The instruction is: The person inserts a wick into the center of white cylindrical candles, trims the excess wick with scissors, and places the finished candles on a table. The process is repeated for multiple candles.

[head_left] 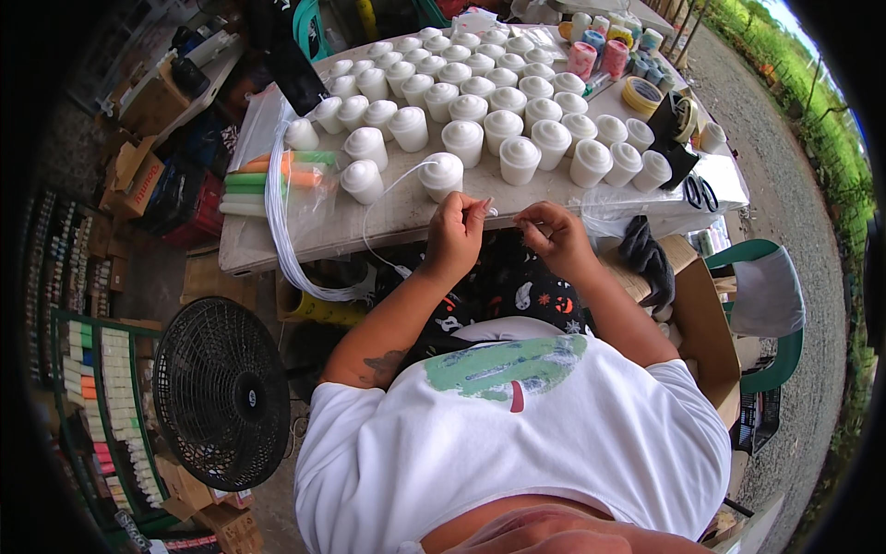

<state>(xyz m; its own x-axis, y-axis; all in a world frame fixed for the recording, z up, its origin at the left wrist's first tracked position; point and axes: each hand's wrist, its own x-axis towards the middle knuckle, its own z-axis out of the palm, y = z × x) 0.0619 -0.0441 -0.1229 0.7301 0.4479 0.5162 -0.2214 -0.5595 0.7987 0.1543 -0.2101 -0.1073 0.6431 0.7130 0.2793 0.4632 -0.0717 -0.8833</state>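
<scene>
Over the table's near edge, my left hand (456, 233) is closed in a pinch, with a small white bit (492, 211) at its fingertips, too small to name. A short gap away, my right hand (559, 238) has its fingers curled and pinched; what they hold, if anything, does not show. Just beyond the left hand stands a white candle-like cup with a domed top (441, 179). A thin white cord (366, 226) loops from beside that cup down past the table edge near my left forearm. Many similar white cups (462, 143) stand in rows behind it.
A bundle of white cords (279, 222) hangs over the table edge at left, beside bagged orange, green and white sticks (277, 181). Scissors (700, 192) and tape rolls (641, 96) lie at right. A black fan (221, 392) stands left; a cardboard box (697, 323) sits right.
</scene>
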